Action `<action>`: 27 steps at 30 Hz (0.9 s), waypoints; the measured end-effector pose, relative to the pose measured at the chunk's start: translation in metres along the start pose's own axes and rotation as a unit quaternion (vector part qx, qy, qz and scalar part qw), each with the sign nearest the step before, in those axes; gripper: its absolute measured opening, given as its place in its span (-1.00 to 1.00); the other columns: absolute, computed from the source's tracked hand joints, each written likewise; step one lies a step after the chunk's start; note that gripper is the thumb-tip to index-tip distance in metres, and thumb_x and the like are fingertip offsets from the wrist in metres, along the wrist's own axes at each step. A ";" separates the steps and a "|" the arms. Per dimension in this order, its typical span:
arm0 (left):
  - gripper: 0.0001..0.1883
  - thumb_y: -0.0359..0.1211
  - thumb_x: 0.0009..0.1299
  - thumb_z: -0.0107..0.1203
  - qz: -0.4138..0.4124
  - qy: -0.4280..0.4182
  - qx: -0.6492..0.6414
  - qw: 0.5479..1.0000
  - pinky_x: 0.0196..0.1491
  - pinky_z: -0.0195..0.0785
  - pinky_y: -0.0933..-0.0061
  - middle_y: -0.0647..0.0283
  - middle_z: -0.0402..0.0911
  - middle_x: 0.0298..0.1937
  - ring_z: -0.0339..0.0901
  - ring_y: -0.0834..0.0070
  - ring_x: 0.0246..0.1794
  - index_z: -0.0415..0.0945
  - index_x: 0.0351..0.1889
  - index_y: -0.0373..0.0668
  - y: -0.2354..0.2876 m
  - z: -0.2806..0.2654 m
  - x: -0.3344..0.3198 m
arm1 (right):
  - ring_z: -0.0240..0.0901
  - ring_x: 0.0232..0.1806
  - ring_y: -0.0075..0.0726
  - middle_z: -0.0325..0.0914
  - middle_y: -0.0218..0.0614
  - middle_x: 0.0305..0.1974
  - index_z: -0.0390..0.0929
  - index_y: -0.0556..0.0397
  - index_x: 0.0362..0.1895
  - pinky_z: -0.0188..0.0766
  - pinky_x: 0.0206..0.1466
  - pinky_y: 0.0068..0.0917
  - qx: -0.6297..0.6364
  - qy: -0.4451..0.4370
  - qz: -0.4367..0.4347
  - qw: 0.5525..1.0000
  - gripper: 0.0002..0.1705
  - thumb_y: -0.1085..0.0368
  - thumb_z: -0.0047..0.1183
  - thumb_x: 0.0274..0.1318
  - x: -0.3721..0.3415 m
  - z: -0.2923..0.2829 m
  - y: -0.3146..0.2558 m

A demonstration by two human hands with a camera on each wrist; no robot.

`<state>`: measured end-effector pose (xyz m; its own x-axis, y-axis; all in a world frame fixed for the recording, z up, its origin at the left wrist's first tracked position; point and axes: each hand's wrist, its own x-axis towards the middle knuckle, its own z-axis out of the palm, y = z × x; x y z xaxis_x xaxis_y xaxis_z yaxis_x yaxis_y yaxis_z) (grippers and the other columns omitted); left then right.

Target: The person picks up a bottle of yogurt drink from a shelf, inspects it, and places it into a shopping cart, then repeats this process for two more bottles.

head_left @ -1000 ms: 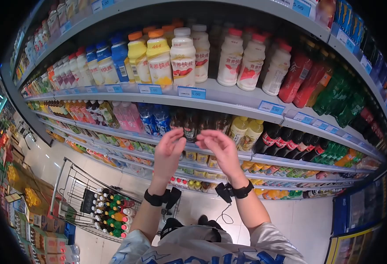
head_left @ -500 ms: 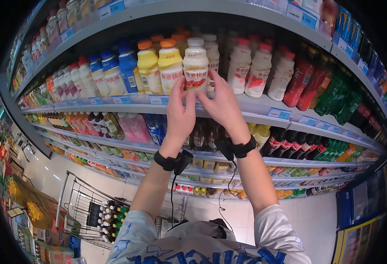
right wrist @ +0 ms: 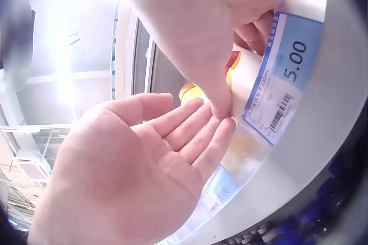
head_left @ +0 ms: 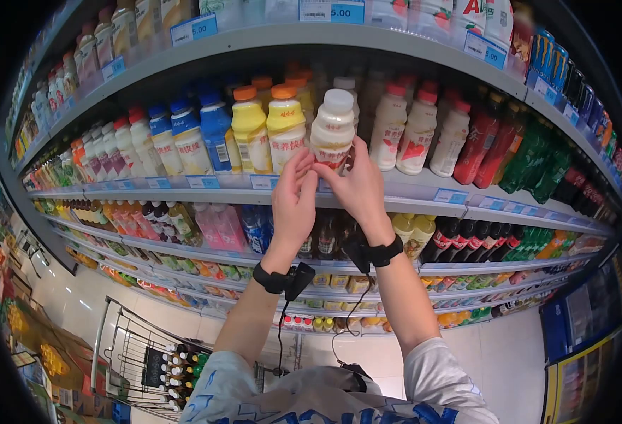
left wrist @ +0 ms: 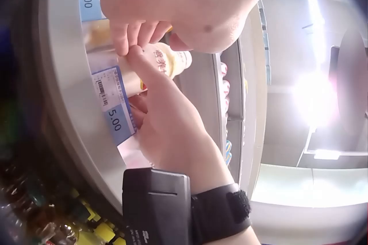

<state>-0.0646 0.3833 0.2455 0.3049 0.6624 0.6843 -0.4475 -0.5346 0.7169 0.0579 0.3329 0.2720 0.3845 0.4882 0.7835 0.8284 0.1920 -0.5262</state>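
In the head view, a white-capped bottle (head_left: 333, 131) leans toward me at the front of the shelf. My right hand (head_left: 358, 185) grips its lower part, the thumb across the front and the fingers around the far side. Just left of it, my left hand (head_left: 294, 205) is raised with extended, slightly bent fingers and holds nothing. The right wrist view shows the left palm (right wrist: 138, 164) open, its fingertips close to the right thumb. In the left wrist view the right thumb lies against the bottle (left wrist: 161, 61); whether the left fingertips touch the bottle, I cannot tell.
Yellow bottles with orange caps (head_left: 286, 127) stand left of the bottle, red-capped ones (head_left: 418, 134) to the right. A shelf edge with price tags (head_left: 452, 196) runs below, another shelf (head_left: 247, 35) overhead. A cart (head_left: 131, 346) holding bottles stands lower left.
Both hands have risen from the lower shelves to the bottle row. The right hand has taken hold of the white-capped bottle, which now tilts forward.
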 end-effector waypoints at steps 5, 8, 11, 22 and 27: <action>-0.49 -0.44 0.44 0.04 0.006 -0.016 -0.013 1.000 0.20 0.34 0.38 -0.03 0.45 0.19 0.45 0.29 0.21 0.20 0.31 -0.42 0.009 0.001 -0.009 | 0.57 -0.19 0.19 0.62 0.03 -0.22 0.29 0.14 0.23 0.46 -0.20 -0.11 0.015 0.024 -0.032 0.999 -0.14 0.09 0.40 -0.15 -0.010 -0.005 0.002; -0.35 -0.45 0.32 0.21 0.020 -0.030 -0.054 0.998 0.28 0.28 0.29 0.01 0.38 0.26 0.38 0.31 0.28 0.17 0.34 -0.38 0.017 0.005 -0.019 | 0.57 -0.13 0.05 0.63 -0.07 -0.14 0.38 0.13 0.20 0.44 -0.08 -0.20 0.045 0.095 -0.118 0.987 -0.17 0.20 0.42 -0.22 -0.015 -0.011 0.004; -0.27 -0.42 0.25 0.29 0.068 -0.039 0.033 0.996 0.34 0.22 0.26 0.04 0.30 0.31 0.32 0.32 0.32 0.18 0.35 -0.35 0.039 0.008 -0.031 | 0.56 -0.08 -0.06 0.63 -0.17 -0.09 0.44 0.12 0.18 0.38 0.02 -0.28 0.037 0.119 -0.164 0.978 -0.19 0.28 0.43 -0.30 -0.024 -0.035 -0.022; -0.25 -0.50 0.16 0.37 -0.122 -0.057 -0.148 0.980 0.20 0.37 0.38 0.14 0.47 0.19 0.50 0.42 0.13 0.20 0.29 -0.32 0.035 0.001 -0.102 | 0.46 0.02 0.02 0.55 -0.13 0.05 0.55 0.18 0.07 0.35 0.11 -0.20 0.037 0.014 -0.128 0.991 -0.23 0.18 0.45 -0.37 -0.118 -0.075 -0.019; -0.42 -0.40 0.35 0.22 -0.238 -0.003 -0.251 0.938 0.13 0.46 0.29 0.13 0.49 0.16 0.53 0.35 0.12 0.23 0.28 -0.30 0.016 -0.008 -0.130 | 0.49 0.09 -0.15 0.55 -0.10 0.06 0.36 0.21 0.23 0.39 0.14 -0.30 0.476 -0.078 0.301 0.823 -0.23 -0.24 -0.09 0.29 -0.185 -0.073 0.026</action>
<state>-0.1183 0.2929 0.1674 0.5739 0.7601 0.3048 -0.5986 0.1355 0.7895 0.0381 0.1852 0.1382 0.4905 0.8275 0.2731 -0.2154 0.4189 -0.8821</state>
